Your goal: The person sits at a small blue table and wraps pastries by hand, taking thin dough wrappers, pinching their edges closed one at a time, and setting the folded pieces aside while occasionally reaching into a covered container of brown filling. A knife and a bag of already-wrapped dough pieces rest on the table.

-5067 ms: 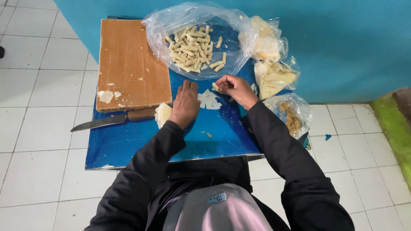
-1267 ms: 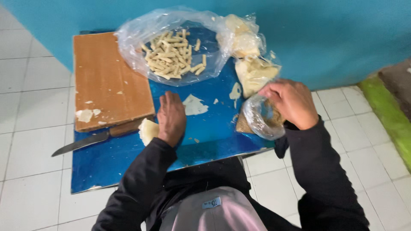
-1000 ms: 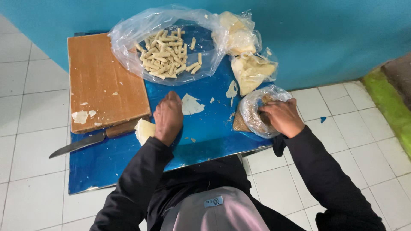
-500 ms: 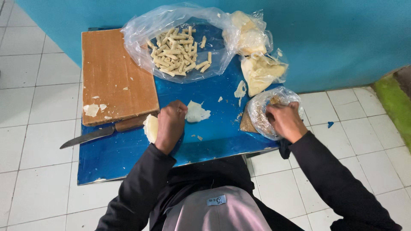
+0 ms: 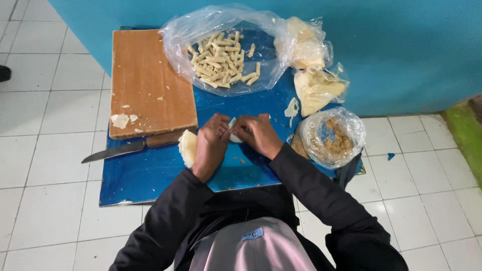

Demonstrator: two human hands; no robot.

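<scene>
Where both hands meet over the middle of the blue desk (image 5: 150, 180), a pale wrapper piece (image 5: 234, 136), pinched between left hand (image 5: 211, 143) and right hand (image 5: 258, 134), fingertips pressed close around it. Just left of the left hand, a stack of pale sheets (image 5: 188, 147) lying flat. Beyond that, a knife (image 5: 125, 148) along the near edge of the wooden cutting board (image 5: 148, 80), pale scraps on the board's corner. Farther back, an open clear bag of finished rolls (image 5: 221, 62). To the right, a bag of brown crumbly filling (image 5: 334, 138), with more bagged pale sheets (image 5: 316, 88) behind it, against the blue wall
</scene>
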